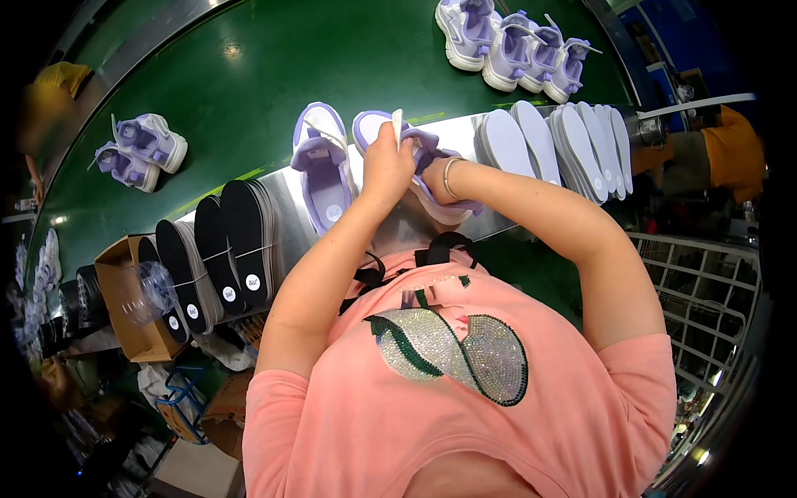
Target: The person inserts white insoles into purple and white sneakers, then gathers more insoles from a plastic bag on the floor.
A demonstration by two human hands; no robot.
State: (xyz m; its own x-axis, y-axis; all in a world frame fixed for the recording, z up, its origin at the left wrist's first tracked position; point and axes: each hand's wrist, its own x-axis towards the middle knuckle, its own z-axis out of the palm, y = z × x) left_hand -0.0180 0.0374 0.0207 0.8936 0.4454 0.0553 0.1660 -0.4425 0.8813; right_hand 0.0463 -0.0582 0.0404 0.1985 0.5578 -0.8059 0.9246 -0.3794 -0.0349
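"Hands?"

"The right hand (438, 179) is inside the lavender shoe (426, 199) over the metal ledge (390, 238); I can't tell its grip. Farther, the left hand (388, 168) pinches a white tab (398, 124)."

"Handling?"

"I'd guess light, soft-topped, firm-soled: I'd cup the heel (451, 217), then steady the toe (371, 127)."

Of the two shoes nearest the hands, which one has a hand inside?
The right-hand shoe: the right hand reaches into its opening; the left hand is at its front. The left-hand shoe has no hand in it; its inside shows.
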